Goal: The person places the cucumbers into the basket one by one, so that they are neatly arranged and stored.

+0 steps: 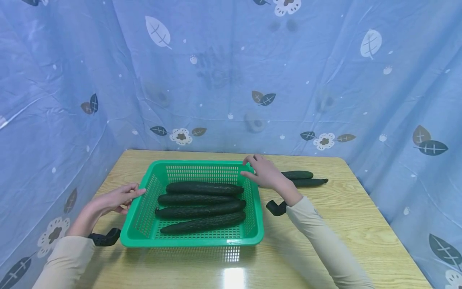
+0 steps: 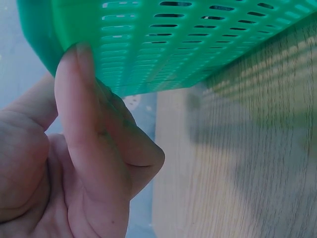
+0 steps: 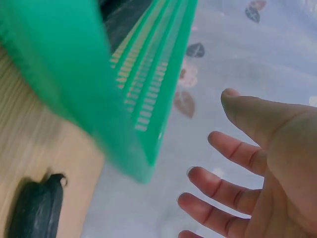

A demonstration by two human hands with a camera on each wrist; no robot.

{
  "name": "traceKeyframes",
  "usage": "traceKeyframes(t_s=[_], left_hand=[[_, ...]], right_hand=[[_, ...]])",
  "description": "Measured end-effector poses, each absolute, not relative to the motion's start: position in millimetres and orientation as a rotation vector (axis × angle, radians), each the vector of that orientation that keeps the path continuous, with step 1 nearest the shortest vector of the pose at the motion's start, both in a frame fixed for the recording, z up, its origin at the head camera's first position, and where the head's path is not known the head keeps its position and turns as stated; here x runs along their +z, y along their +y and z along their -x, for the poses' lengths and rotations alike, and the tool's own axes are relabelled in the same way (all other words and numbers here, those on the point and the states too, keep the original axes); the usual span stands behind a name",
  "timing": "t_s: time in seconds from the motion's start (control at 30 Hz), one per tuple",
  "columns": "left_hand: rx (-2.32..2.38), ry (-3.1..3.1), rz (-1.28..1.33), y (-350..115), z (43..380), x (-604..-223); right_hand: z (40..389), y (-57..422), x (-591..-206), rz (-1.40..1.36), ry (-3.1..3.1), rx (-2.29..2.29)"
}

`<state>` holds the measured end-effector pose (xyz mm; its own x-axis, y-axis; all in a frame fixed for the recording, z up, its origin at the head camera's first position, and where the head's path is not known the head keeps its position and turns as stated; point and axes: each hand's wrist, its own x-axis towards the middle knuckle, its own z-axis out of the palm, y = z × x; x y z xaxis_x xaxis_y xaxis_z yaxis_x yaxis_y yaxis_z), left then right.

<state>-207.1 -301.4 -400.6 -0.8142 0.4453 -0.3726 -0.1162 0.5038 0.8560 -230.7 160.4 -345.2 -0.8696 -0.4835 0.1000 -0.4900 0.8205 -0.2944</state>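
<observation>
A green plastic basket (image 1: 191, 243) with slotted walls stands on the table, and several dark green cucumbers (image 1: 202, 211) lie side by side across its bottom. At its left side, my left hand (image 1: 112, 199) pinches the rim between thumb and fingers; in the left wrist view the fingers (image 2: 81, 114) press against the outer wall below the rim. My right hand (image 1: 267, 174) hovers by the back right corner, its fingers spread and loosely bent. The right wrist view shows a gap between those fingers (image 3: 233, 148) and the basket (image 3: 59, 59), with nothing held.
Two more cucumbers (image 1: 297, 175) lie on the wooden table (image 1: 335, 224) to the right of the basket, partly hidden behind my right hand. Blue patterned curtains (image 1: 231, 80) hang around the table's back and sides. A dark wrist mount (image 1: 104, 237) sits at each wrist.
</observation>
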Motion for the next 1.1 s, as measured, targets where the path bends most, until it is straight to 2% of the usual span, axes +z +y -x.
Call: traceKeyframes(t_s=[0.4,1.1], left_hand=[[1.313,2.172,-0.28,-303,206,-402],[1.307,2.166,-0.302,-302,208,-402]], right_hand=[[235,189,-366,-0.652,-2.979,0.432],[256,255,-430,-0.363,-2.969,0.464]])
